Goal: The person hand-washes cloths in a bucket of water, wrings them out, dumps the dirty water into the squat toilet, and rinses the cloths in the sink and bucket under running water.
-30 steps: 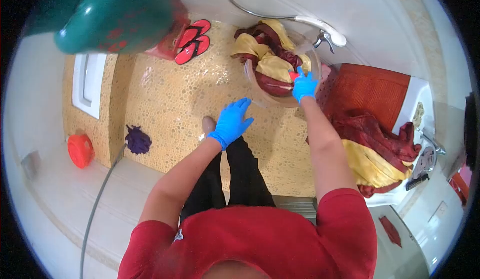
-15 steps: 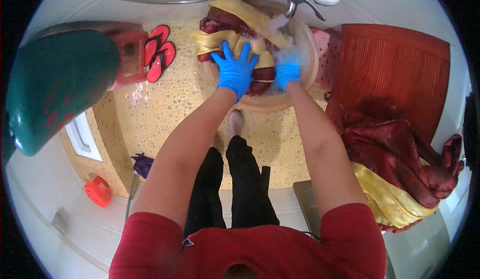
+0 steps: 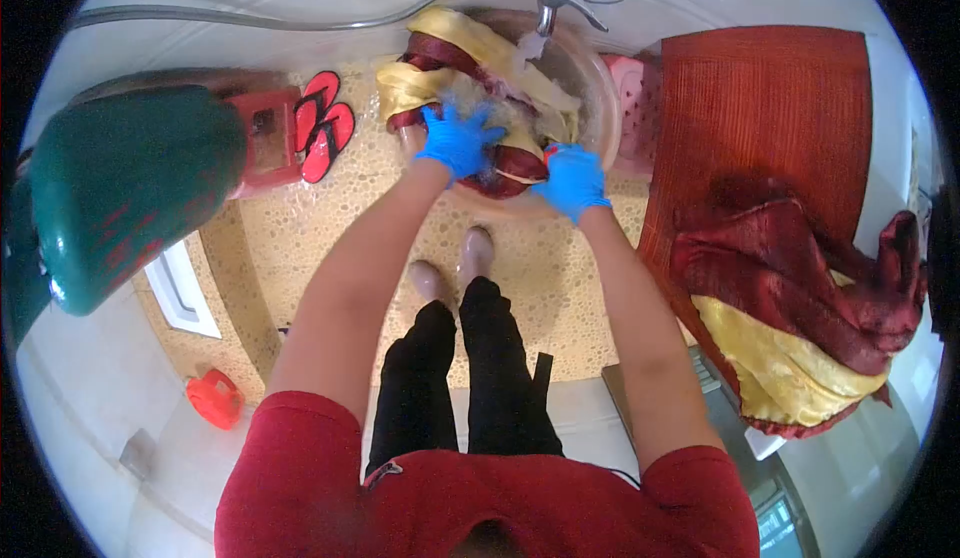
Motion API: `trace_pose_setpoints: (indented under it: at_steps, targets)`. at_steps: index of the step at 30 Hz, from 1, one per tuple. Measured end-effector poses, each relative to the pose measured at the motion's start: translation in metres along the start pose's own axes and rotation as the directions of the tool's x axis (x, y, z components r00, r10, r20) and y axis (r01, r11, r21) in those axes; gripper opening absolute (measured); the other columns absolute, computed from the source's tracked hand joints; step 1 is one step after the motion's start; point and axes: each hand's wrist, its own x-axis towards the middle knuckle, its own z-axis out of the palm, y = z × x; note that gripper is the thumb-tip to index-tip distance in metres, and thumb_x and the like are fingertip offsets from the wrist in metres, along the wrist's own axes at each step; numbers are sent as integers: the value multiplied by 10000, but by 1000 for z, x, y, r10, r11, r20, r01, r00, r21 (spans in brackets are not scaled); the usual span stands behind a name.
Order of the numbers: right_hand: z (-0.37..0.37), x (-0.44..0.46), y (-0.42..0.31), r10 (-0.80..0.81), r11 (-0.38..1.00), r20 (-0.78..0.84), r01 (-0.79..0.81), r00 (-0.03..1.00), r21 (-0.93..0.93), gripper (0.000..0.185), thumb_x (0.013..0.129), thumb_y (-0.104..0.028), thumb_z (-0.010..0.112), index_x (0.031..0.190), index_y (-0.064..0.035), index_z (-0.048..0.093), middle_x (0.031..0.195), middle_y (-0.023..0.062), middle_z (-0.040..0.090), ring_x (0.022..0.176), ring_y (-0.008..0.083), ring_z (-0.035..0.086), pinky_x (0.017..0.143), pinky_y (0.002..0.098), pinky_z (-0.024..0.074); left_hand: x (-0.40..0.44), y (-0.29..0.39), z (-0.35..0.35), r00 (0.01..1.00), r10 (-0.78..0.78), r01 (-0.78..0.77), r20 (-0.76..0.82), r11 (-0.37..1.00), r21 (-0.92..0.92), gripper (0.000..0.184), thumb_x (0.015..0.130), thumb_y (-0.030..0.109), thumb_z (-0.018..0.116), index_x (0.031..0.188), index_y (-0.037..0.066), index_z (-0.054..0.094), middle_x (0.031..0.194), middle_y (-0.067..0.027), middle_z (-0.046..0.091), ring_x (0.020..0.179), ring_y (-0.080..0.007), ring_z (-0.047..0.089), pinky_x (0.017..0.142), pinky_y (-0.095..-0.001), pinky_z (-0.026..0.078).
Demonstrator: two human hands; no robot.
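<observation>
A round clear basin stands against the wall under a metal tap. Maroon and yellow cloth fills it and hangs over its left side, with splashing water over the middle. My left hand, in a blue glove, lies on the cloth with fingers spread. At the basin's front right, my right hand, also gloved in blue, is closed at the cloth's edge. A small red thing shows by its fingers; what exactly it grips is partly hidden.
A red ribbed board stands at the right, with more maroon and yellow cloth over its lower part. Red flip-flops, a pink stool and a large green object are at the left. A hose runs along the wall.
My left hand has come from above the floor onto the cloth. My right hand went into the water inside the basin, then moved back to its front edge. The view has shifted.
</observation>
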Motion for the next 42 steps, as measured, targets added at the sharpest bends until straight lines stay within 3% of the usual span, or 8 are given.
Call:
trace_pose_setpoints:
  at_steps: [6, 9, 14, 19, 23, 31, 39, 42]
  targets:
    - [-10, -18, 0, -153, 985, -154, 138, 976, -107, 547, 622, -410, 738, 1063, -98, 650, 1238, 141, 507, 1077, 362, 508, 882, 512, 405, -71, -13, -7, 943, -24, -195, -333, 770, -607, 441, 838, 212, 614, 1245, 70, 520, 1215, -162, 556, 1126, -307, 531, 957, -371, 424]
    - [-1, 15, 1, -56, 968, 59, 69, 997, -241, 817, 576, -416, 773, 1255, -47, 507, 1319, 139, 441, 1135, 355, 461, 882, 503, 408, -108, -2, -14, 924, -180, -142, -337, 656, -741, 438, 842, 195, 617, 1253, 82, 516, 1223, -160, 552, 1128, -310, 532, 952, -380, 429]
    - [54, 69, 13, 18, 995, -48, -23, 999, -94, 228, 807, -137, 498, 946, -34, 647, 968, 186, 645, 783, 338, 644, 720, 454, 503, -185, 0, -9, 897, -351, -39, -267, 541, -840, 373, 839, 145, 624, 1203, 84, 566, 1187, -157, 578, 1098, -297, 558, 929, -354, 440]
    - [65, 45, 1, -118, 934, -100, 76, 988, -349, 309, 828, -178, 475, 1060, -32, 618, 1029, 227, 619, 871, 335, 637, 805, 450, 488, -286, -8, -1, 802, -580, 100, -141, 364, -926, 330, 837, 136, 615, 1158, 66, 595, 1134, -160, 604, 1039, -291, 590, 892, -350, 465]
    - [-42, -3, -66, -91, 941, 336, 191, 937, -278, 398, 815, -137, 471, 1181, 4, 535, 995, 275, 610, 909, 390, 611, 781, 456, 489, -378, -5, -1, 642, -761, 101, 92, -35, -994, 304, 856, 126, 596, 1148, 43, 601, 1110, -124, 630, 1029, -204, 601, 888, -315, 463]
    - [-312, -70, -158, -151, 603, -119, 187, 981, 776, 598, 789, -17, 480, 1371, -46, 346, 902, 49, 580, 778, 142, 545, 670, 293, 472, -532, 26, 35, 380, -890, -8, 253, -276, -961, 308, 885, 126, 568, 1159, -13, 585, 1112, -85, 623, 1022, -149, 573, 896, -276, 443]
    - [-505, -132, -228, -59, 391, -51, 70, 997, 918, 156, 828, -208, 533, 927, -108, 598, 857, 49, 634, 767, 181, 620, 672, 327, 536, -553, 51, 33, 319, -900, -30, 298, -324, -946, 332, 866, 180, 596, 1160, 25, 596, 1127, -107, 622, 1025, -162, 576, 889, -298, 446]
    - [-539, -152, -227, -448, 702, -317, 549, 836, 454, 145, 790, -91, 583, 932, -65, 592, 837, 56, 640, 758, 144, 609, 714, 295, 524, -532, 48, 6, 375, -894, -29, 246, -277, -960, 406, 849, 198, 618, 1215, 36, 553, 1149, -118, 611, 1042, -185, 577, 906, -314, 441]
